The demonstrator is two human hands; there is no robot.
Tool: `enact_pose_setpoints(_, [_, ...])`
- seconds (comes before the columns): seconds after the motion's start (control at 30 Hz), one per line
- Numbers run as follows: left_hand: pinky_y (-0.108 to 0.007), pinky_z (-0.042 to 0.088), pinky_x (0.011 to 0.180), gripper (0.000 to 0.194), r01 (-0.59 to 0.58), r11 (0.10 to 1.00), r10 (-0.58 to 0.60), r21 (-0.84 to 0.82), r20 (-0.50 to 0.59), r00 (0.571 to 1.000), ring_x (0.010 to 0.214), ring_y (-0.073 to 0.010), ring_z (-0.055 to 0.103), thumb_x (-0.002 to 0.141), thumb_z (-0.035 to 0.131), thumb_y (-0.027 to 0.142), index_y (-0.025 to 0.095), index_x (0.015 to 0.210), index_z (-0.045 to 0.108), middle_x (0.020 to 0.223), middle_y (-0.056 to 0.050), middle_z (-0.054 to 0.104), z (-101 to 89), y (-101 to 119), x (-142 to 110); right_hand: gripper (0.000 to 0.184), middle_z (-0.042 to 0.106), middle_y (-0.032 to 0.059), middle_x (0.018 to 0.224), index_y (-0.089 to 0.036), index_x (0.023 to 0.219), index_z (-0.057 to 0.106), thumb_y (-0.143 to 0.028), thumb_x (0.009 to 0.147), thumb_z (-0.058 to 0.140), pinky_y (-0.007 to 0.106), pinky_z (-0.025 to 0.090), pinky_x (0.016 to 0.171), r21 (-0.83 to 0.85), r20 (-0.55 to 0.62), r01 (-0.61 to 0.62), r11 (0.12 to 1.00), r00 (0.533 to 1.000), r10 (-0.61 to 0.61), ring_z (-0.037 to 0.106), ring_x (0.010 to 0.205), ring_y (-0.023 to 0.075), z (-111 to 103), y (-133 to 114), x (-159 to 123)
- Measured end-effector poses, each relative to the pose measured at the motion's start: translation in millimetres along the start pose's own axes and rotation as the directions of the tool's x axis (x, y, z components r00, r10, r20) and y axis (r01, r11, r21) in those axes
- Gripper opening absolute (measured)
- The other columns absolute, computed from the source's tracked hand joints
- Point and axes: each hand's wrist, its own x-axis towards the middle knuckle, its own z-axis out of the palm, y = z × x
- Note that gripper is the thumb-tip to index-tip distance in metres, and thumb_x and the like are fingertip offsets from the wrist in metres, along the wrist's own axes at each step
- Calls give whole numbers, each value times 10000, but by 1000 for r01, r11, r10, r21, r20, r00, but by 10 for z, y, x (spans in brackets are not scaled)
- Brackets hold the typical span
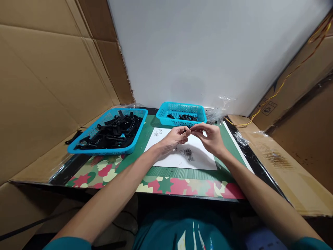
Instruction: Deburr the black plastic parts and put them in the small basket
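Observation:
My left hand (178, 136) and my right hand (210, 138) meet above a white sheet of paper (201, 161), fingertips pinched together. Between them a small black part (186, 130) barely shows; the fingers cover most of it, so its kind cannot be made out. My left fingers are curled closed around it, and the right thumb and fingertips press at its right side. Below the hands, a pile of tiny dark bits (187, 153) lies on the paper. A thinner scatter of bits (158, 132) is at its far left corner.
A large blue basket (104, 151) heaped with black plastic parts (117, 128) stands on the left. Behind my hands is a smaller blue basket (179, 122) with several black pieces. Clear plastic wrap (217, 113) lies beside it. Cardboard walls (52, 69) flank the green mat (130, 163).

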Motion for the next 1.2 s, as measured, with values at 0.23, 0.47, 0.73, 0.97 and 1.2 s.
enact_pose_setpoints(0.23, [-263,262,571,534,13,999,-13,47,0,1000,616,-100,342,778,839,656,181,823,601,732,32,414,-28,22,-12,131,781,53,925,-270,893,809,-279,972,705,339,504,659,-115,17,131,985,991,-130,655,835,214,-38,62,-2])
enact_pose_setpoints(0.47, [-260,283,585,508,-2,998,1,64,16,1000,632,-99,348,800,832,632,181,834,601,767,24,426,-49,36,-5,103,720,68,1020,-309,896,840,-332,942,751,349,510,672,-115,35,115,987,993,-112,647,926,231,-78,141,44])
enact_pose_setpoints(0.73, [-261,259,581,446,-105,964,136,243,-113,984,627,-109,365,841,803,598,180,849,648,712,28,470,-52,32,13,247,784,83,885,-201,896,817,-438,907,749,301,527,634,60,70,-146,987,987,142,698,792,200,-37,106,48])
enact_pose_setpoints(0.97, [-266,364,613,398,-134,894,203,427,-121,972,676,-129,496,942,669,572,177,916,707,834,-27,618,-35,25,25,419,690,40,618,-142,827,764,-559,819,800,274,494,476,210,112,-364,908,931,347,596,489,140,-13,111,33])
enact_pose_setpoints(1.2, [-269,452,612,264,-98,865,134,492,-39,990,675,-142,597,927,689,332,211,1162,682,876,-33,674,11,-3,-17,252,716,47,652,-171,867,762,-422,881,744,297,523,527,-9,-23,-197,980,980,197,652,527,165,-144,165,-170])
